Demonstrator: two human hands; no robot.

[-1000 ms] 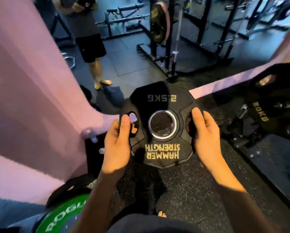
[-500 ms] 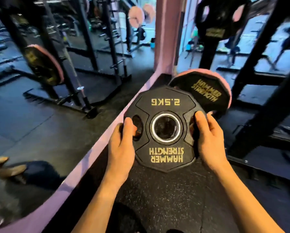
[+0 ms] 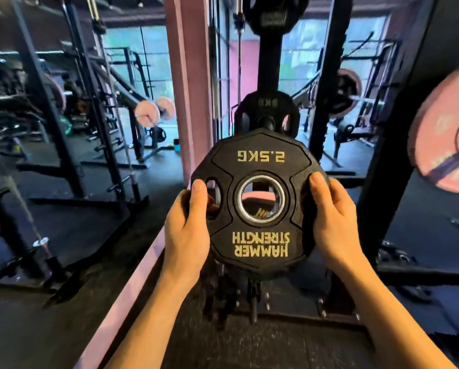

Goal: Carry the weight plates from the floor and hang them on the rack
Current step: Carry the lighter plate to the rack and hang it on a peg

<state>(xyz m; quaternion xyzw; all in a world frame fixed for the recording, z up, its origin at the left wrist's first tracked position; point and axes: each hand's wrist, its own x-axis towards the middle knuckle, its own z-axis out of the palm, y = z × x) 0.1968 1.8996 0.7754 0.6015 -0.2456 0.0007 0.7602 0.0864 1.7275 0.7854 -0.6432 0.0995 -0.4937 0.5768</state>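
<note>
Both hands hold one black weight plate (image 3: 260, 201) upright in the air at the centre of the view, its flat face turned toward the camera. The left hand (image 3: 188, 222) grips the plate's left edge, with the thumb lying on the face beside the left grip slot. The right hand (image 3: 330, 217) grips the right edge, thumb on the face and the other fingers wrapped behind the rim. The gold lettering on the plate reads upside down: "2.5KG" at the top and "HAMMER STRENGTH" at the bottom. A metal ring lines the centre hole. Directly behind the plate, farther away, stands the black rack post (image 3: 269, 62). A second black plate (image 3: 267, 110) hangs on a peg of this post, just above the top edge of the held plate, and a third plate (image 3: 274, 14) hangs higher on the same post. A pink pillar (image 3: 188, 75) stands to the left of the post. A large pink plate (image 3: 446, 134) is at the right edge.
</note>
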